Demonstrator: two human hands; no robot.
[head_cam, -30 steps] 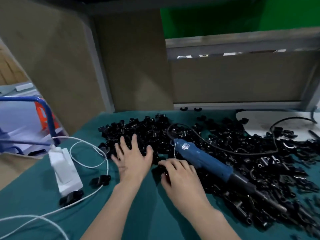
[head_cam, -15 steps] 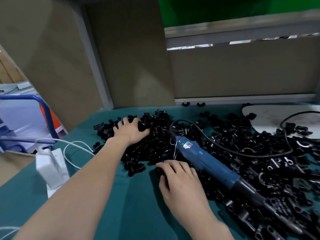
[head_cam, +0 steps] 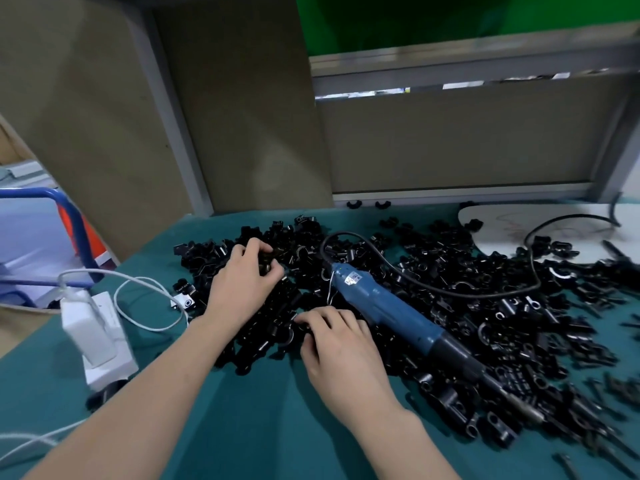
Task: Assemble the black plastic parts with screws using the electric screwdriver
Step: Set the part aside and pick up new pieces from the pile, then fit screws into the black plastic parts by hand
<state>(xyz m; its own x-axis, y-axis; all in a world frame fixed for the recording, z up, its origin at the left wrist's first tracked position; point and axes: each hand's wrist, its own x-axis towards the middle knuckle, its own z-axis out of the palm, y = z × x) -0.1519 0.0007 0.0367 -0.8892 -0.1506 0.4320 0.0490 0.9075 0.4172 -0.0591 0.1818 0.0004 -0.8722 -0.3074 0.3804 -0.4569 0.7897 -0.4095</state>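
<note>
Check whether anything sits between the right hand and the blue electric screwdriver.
Nothing visible does. The electric screwdriver lies on top of the black plastic parts just right of the right hand, its blue body uncovered; its cord loops away behind it.

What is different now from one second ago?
The left hand went from the near edge farther into the parts, and now its fingers curl round some. The right hand stayed at the near edge; the screwdriver lies as before.
</note>
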